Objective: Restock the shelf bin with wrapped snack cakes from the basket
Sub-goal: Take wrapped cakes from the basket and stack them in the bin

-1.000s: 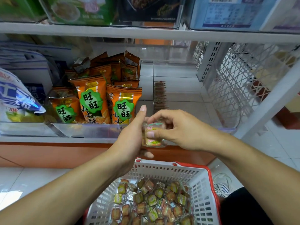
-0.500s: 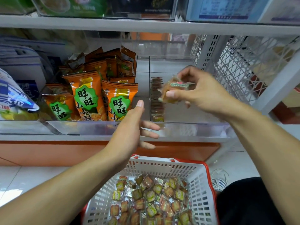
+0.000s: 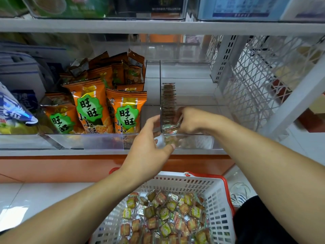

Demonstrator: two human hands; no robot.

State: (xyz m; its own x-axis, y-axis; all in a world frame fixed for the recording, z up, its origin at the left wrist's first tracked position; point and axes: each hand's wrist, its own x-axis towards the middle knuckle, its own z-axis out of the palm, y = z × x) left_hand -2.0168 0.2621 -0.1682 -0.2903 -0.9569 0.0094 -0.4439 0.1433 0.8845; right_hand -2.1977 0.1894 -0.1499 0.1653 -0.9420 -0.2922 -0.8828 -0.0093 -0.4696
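Note:
A clear shelf bin (image 3: 197, 142) holds a row of wrapped snack cakes (image 3: 168, 101) standing along its left wall. My right hand (image 3: 192, 120) is inside the bin at the front end of that row, its fingers pinching a wrapped snack cake (image 3: 171, 129). My left hand (image 3: 149, 143) touches the bin's front left corner from outside, with the thumb lying on the front wall. Below, a white basket (image 3: 219, 199) with red handles holds several loose wrapped cakes (image 3: 167, 217).
Orange snack bags (image 3: 91, 106) fill the neighbouring clear bin to the left. A blue-and-white bag (image 3: 12, 110) sits at the far left. A white wire mesh panel (image 3: 255, 85) closes the shelf on the right. An upper shelf board (image 3: 158, 26) runs overhead.
My right hand has dropped from above the bin down into its front end with the cake. My left hand has moved up and right to the bin's front corner.

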